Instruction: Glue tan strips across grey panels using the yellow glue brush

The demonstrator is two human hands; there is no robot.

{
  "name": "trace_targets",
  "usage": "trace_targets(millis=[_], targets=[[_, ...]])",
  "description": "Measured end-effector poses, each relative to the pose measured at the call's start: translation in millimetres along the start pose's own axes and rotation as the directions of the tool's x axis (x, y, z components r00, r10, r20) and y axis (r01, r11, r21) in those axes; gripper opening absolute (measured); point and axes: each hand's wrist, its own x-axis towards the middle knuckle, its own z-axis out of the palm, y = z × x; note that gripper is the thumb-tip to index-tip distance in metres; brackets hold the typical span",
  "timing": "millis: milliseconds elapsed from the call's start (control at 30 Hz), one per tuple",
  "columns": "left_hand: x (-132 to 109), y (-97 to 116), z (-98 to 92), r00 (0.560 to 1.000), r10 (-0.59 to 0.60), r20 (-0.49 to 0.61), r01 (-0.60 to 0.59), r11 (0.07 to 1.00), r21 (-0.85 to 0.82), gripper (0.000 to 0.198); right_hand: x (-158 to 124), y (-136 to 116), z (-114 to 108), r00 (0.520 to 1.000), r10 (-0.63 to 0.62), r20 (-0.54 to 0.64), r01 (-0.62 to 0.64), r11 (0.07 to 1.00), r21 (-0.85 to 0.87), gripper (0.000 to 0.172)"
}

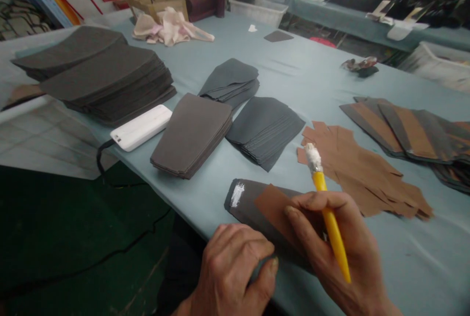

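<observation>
Containers: a translucent white plastic tub (pixel 257 13) stands at the far table edge with a dark object on top of it. A cardboard tray (pixel 157 5) sits to its left, and a white bin (pixel 436 68) stands beyond the table's right edge; their contents cannot be made out.

The dark grey sheet (pixel 249 208) lies on the blue-grey table cover (pixel 367 76) at the near edge, directly before the person. Its long axis runs diagonally, with the narrower end pointing up and left, away from the person. That end bears a white adhesive smear (pixel 237 194). A tan patch (pixel 275 213) lies on the sheet's middle.

The left hand (pixel 229 272) is closed around the sheet's near part. The right hand (pixel 330 247) is closed on a yellow-handled brush (pixel 326 218), its white-caked bristles (pixel 313 157) pointing upward, and its fingers (pixel 297 203) rest on the tan patch.

Just beyond the hands lies a loose pile of tan cut pieces (pixel 367 169), with two-tone strips (pixel 400 130) to its right. Stacked grey sheets (pixel 191 134) and a white power bank (pixel 141 127) occupy the table's left side, clear of the hands.
</observation>
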Motion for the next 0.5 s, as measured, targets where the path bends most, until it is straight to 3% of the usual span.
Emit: trace_targets(millis=[233, 500], targets=[[-9.7, -11.1, -1.8, 1.000, 0.001, 0.030, -0.004, 0.994, 0.111, 0.013, 9.2, -1.5, 11.2, 0.981, -0.001, 0.194, 0.002, 1.000, -0.007, 0.014], [-17.7, -15.5, -1.3, 0.995, -0.033, 0.097, 0.019, 0.990, 0.137, 0.017, 18.2, 7.5, 17.8, 0.962, -0.026, 0.274, 0.052, 0.995, -0.090, 0.016]])
